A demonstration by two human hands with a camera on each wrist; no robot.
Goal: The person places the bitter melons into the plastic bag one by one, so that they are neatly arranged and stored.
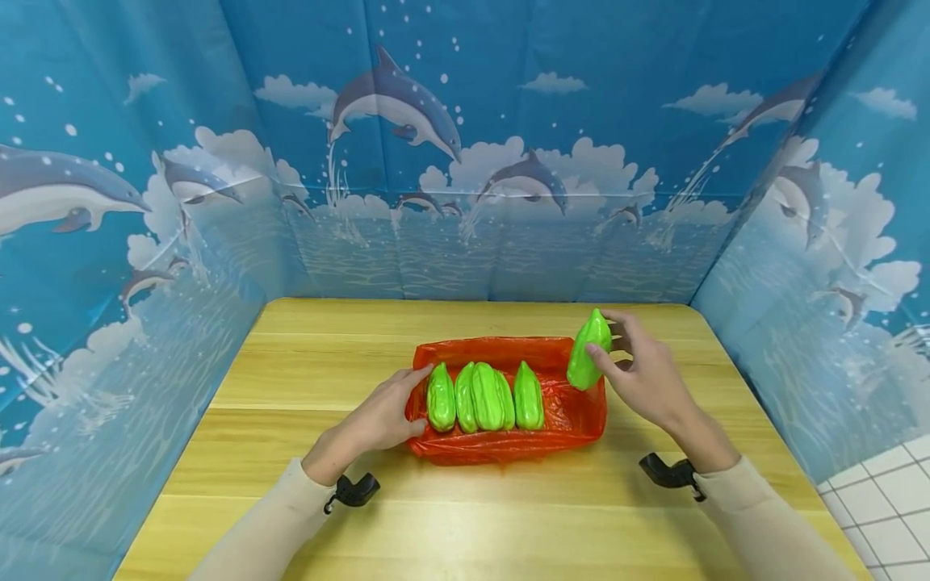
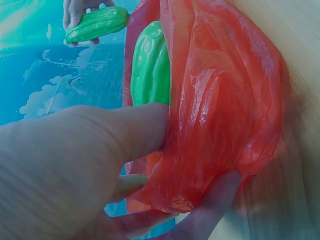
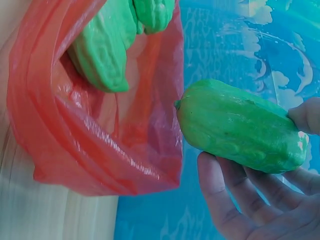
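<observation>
My right hand [image 1: 650, 375] holds a glossy green ridged fruit [image 1: 590, 351], shaped like a small papaya with one pointed end, above the right end of an open red plastic bag [image 1: 501, 448]. In the right wrist view, the thumb lies on one side of the held fruit [image 3: 240, 125] and the fingers on the other. At the bag's left end, my left hand [image 1: 385, 411] grips the bag wall; in the left wrist view the thumb reaches inside while fingers press the outside. Several similar green fruits [image 1: 488, 397] stand in a row inside the bag.
The bag sits on a light wooden table [image 1: 450, 516]. A blue dolphin-print curtain [image 1: 465, 242] surrounds the table at the back and sides. White floor tiles [image 1: 890, 500] show at the lower right. A black wrist mount [image 1: 664, 470] sticks out beside each sleeve.
</observation>
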